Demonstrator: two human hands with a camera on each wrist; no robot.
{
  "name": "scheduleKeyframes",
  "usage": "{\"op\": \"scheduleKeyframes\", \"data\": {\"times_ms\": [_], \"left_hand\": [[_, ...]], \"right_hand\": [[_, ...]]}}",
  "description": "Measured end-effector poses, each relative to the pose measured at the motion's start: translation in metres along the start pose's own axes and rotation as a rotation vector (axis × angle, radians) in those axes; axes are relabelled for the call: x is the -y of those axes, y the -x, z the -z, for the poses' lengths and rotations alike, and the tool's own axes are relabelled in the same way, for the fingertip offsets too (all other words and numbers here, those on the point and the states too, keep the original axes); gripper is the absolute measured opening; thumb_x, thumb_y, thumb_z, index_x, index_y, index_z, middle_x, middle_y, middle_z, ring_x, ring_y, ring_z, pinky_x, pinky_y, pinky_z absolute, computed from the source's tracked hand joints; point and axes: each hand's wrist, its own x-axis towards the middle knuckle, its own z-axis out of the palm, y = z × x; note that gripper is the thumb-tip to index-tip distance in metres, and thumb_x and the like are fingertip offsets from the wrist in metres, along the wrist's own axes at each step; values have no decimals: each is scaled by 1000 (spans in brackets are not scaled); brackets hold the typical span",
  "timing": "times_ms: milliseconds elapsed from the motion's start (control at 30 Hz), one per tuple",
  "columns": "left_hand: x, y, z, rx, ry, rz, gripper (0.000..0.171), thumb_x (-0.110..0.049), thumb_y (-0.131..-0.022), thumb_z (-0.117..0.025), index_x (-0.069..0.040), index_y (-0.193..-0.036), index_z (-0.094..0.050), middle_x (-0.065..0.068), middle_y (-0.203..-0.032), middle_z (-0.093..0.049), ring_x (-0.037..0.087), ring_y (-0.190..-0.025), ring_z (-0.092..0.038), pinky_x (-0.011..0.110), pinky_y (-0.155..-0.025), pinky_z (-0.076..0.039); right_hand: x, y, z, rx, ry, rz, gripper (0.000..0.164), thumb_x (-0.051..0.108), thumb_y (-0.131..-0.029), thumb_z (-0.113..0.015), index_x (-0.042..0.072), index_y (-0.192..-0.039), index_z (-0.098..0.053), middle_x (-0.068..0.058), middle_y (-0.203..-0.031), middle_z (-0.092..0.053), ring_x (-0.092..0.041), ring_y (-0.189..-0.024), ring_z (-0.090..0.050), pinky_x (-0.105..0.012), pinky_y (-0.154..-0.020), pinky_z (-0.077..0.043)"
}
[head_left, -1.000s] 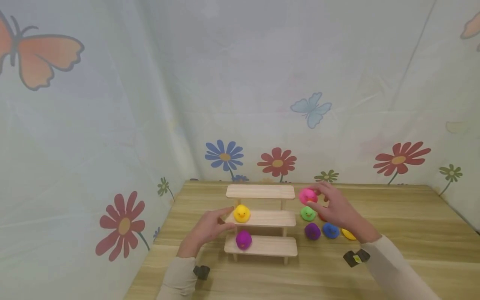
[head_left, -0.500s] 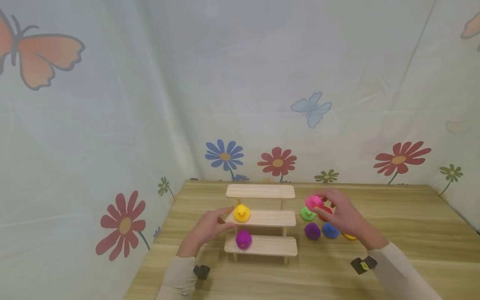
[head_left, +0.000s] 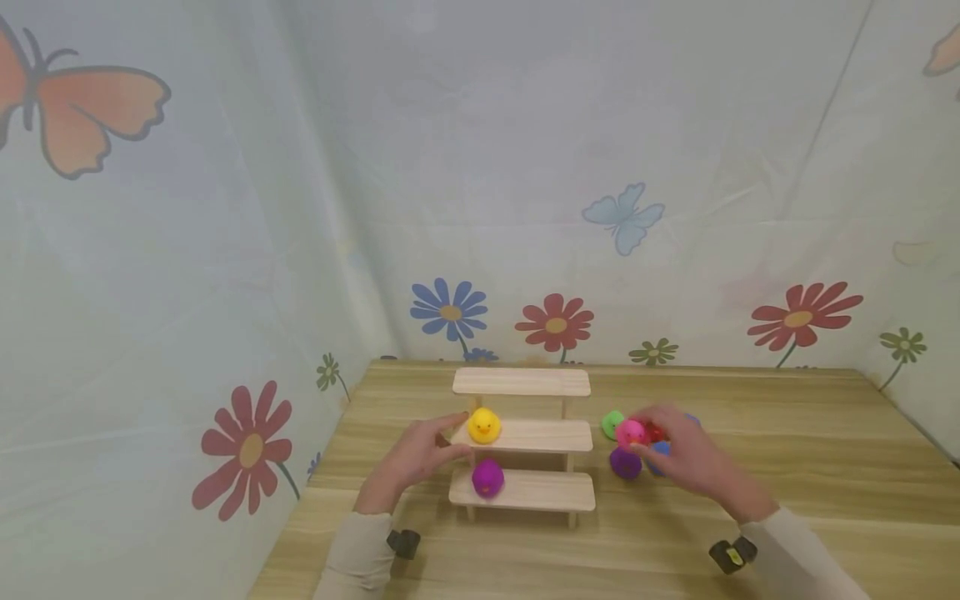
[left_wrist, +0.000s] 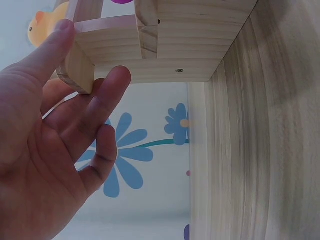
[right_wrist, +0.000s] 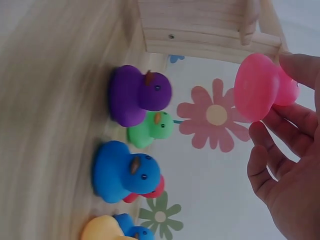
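Note:
My left hand (head_left: 415, 456) grips the left end of the middle board of a three-step wooden shelf (head_left: 543, 436); the left wrist view shows its thumb and fingers about the board's end. Close to its fingertips, a yellow rubber duck (head_left: 484, 426) sits on that middle step. On the lowest step is a magenta rubber duck (head_left: 487, 479). Right of the shelf, my right hand (head_left: 693, 454) pinches a pink rubber duck (right_wrist: 256, 87) between thumb and fingers, held up off the table in the right wrist view.
Below the right hand stand a purple duck (right_wrist: 131, 95), a green duck (right_wrist: 150, 129), a blue duck (right_wrist: 117, 172), a red duck (right_wrist: 156, 190), a second blue duck (right_wrist: 142, 233) and a yellow duck (right_wrist: 102, 230). A flowered curtain (head_left: 480, 167) hangs behind the table (head_left: 645, 550).
From beside the top step, my right hand has brought the pink duck slightly right and down, nearer to me, over the group of ducks. The left hand keeps its place on the shelf.

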Motion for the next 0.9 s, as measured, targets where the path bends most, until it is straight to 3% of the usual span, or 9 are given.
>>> {"op": "scheduleKeyframes", "data": {"times_ms": [233, 467, 900], "left_hand": [[1, 0, 0, -3, -1, -2, 68, -50, -82, -64, -15, -138, -48, 6, -132, -54, 10, -78, -59, 24, -63, -50], [1, 0, 0, -11, -7, -11, 67, -51, -82, -64, -15, -137, -49, 6, -131, -55, 10, -76, -58, 24, -62, -50], [2, 0, -1, -12, -11, -3, 67, -53, -82, -63, -18, -137, -49, 4, -131, -55, 10, -78, -59, 24, -62, -50]], "right_hand": [[-10, 11, -10, 0, -2, 8, 26, 26, -82, -74, 17, -102, -62, 9, -97, -59, -11, -89, -54, -41, -75, -50], [-19, 21, -19, -13, 39, 4, 29, 27, -81, -74, 15, -105, -63, 8, -101, -60, -13, -95, -55, -38, -80, -49], [-18, 36, -21, 83, 1, -102, 32, 34, -79, -75, 15, -103, -65, 8, -102, -58, -13, -93, -56, -39, -79, -51]]}}
